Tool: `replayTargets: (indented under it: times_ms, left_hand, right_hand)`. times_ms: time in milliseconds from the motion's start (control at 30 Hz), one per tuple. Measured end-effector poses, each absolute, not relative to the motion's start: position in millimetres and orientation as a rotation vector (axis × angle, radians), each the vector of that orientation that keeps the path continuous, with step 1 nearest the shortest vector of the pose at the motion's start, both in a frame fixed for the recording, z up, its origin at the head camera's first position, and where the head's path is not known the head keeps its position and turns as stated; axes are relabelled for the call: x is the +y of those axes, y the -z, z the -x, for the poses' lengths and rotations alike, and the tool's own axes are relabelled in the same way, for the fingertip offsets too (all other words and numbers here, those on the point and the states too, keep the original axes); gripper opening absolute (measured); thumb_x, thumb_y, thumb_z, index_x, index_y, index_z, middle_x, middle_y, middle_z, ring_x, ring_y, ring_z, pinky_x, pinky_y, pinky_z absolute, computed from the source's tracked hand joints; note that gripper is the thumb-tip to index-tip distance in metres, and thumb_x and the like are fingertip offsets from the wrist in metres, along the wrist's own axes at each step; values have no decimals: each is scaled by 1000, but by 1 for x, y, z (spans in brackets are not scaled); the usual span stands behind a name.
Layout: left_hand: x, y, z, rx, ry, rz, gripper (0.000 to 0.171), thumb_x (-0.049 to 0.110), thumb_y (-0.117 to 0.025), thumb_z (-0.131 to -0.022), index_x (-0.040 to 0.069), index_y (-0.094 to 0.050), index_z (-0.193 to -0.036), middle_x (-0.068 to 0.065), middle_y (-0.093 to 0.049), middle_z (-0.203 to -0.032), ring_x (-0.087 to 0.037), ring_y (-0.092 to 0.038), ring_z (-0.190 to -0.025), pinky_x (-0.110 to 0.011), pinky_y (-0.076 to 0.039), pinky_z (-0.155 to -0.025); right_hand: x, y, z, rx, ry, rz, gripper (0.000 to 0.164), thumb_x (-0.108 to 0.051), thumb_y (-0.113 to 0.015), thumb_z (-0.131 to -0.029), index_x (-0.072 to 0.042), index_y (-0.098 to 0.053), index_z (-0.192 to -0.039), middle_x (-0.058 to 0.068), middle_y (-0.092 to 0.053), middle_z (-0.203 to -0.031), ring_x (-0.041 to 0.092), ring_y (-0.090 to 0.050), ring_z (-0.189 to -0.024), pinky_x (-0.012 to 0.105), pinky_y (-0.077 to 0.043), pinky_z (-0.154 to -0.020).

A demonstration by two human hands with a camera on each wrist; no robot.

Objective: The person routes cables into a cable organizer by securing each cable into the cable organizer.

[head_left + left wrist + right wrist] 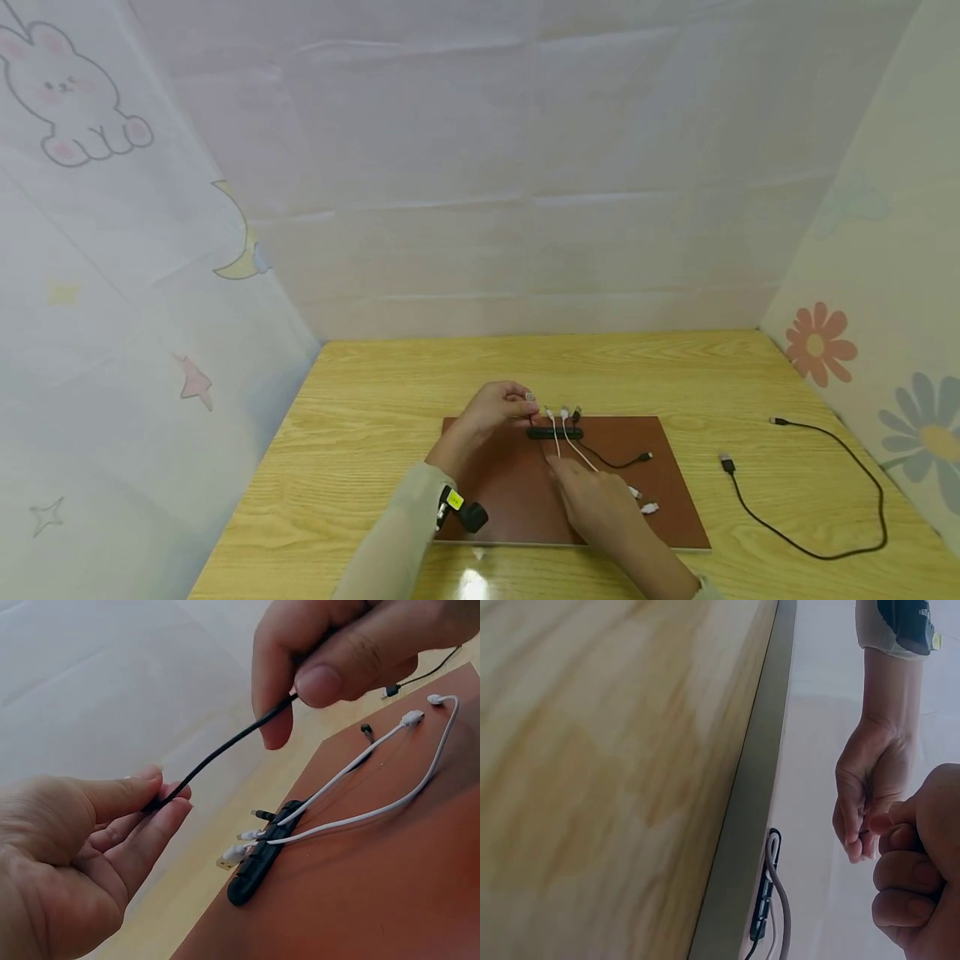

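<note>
A black cable [232, 742] is stretched between my two hands above the board. My left hand [491, 412] pinches it close to a USB plug [529, 397], between thumb and fingertips. Farther along, my right hand [352, 660] pinches the same cable with thumb and curled fingers. Below the cable, a black cable holder strip [255, 874] lies along the far edge of the brown board [502, 508]. Two white cables [360, 819] and a short black cable [611, 463] sit in its slots, their plugs past the far side. The slots at the left end hold no cable.
On the wooden table [367, 392], a loose black USB cable [825, 557] curves to the right of the board. White cable ends [649, 507] lie on the board near my right hand. Patterned sheets [420, 167] stand behind and at both sides of the table.
</note>
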State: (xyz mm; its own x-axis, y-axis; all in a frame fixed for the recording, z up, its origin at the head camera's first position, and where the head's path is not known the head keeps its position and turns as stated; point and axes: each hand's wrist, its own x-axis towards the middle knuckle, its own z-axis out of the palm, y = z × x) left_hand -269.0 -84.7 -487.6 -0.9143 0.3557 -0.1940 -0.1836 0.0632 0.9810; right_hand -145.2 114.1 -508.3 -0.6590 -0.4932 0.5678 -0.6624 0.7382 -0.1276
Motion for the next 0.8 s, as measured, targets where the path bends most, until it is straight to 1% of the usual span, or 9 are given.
replayTargets:
  times_ms: [133,233,333,433,500,567,633,700,800]
  left_hand:
    - [-83,490,273,2022,-1837,-232,30,1,-72,-93,-9,-62,-120,-10,-72,-95,-28,-74,-91,-38,-61,-81]
    - [-83,494,276,2058,-1807,-254,34,1,-74,-92,-9,-62,-121,-10,-72,-96,-21,-74,-86,-38,-61,-81]
    - [-81,498,278,2072,-1807,-243,32,1,-75,-90,-9,-63,-118,-9,-73,-95,-22,-74,-86,-37,-61,-80]
    - [-80,500,280,2082,-1813,-226,29,2,-77,-89,-6,-65,-115,-9,-73,-93,-28,-74,-89,-37,-61,-79]
    - [-78,501,281,2099,-1812,-218,27,2,-78,-87,-4,-67,-112,-9,-73,-91,-32,-74,-90,-38,-61,-78]
    - [-77,502,282,2122,-1805,-212,24,2,-80,-86,-1,-68,-107,-9,-72,-88,-32,-74,-89,-39,-61,-77]
    - [-75,505,284,2155,-1784,-221,22,2,-80,-86,2,-69,-104,-9,-71,-86,-31,-75,-86,-39,-61,-76]
    - [-74,508,286,2191,-1752,-231,22,4,-81,-85,3,-70,-105,-7,-71,-84,-26,-74,-81,-39,-62,-74]
    - [-72,511,289,2241,-1701,-259,23,7,-82,-85,3,-70,-105,-5,-70,-82,-20,-73,-76,-36,-61,-73]
  right_hand:
    - [114,506,145,-2415,-396,-857,26,-10,-77,-87,-4,-67,-110,3,-73,-91,7,-50,-43,16,-27,-37]
    - [113,502,143,-2447,-356,-833,22,-10,-76,-89,-5,-68,-108,1,-71,-88,4,-46,-42,16,-26,-37]
    - [112,496,143,-2525,-307,-822,15,-9,-72,-92,-7,-69,-106,0,-69,-86,3,-42,-44,17,-28,-38]
    - [110,491,143,-2625,-265,-831,9,-8,-69,-94,-9,-68,-102,0,-68,-86,6,-41,-46,20,-30,-39]
    - [108,489,144,-2669,-228,-847,6,-8,-69,-93,-10,-66,-97,-1,-65,-82,8,-42,-46,22,-31,-39]
    - [107,488,146,-2683,-197,-870,6,-8,-70,-92,-11,-64,-92,-2,-61,-77,9,-41,-46,23,-32,-39]
    - [106,488,148,-2687,-166,-888,11,-9,-71,-92,-12,-61,-86,-3,-56,-72,8,-39,-46,23,-31,-38]
    - [105,489,150,-2691,-142,-898,15,-9,-71,-92,-12,-59,-83,-4,-53,-68,9,-39,-47,24,-31,-39]
    - [105,491,153,-2716,-122,-895,17,-9,-71,-92,-12,-59,-80,-3,-51,-67,9,-40,-47,25,-31,-39]
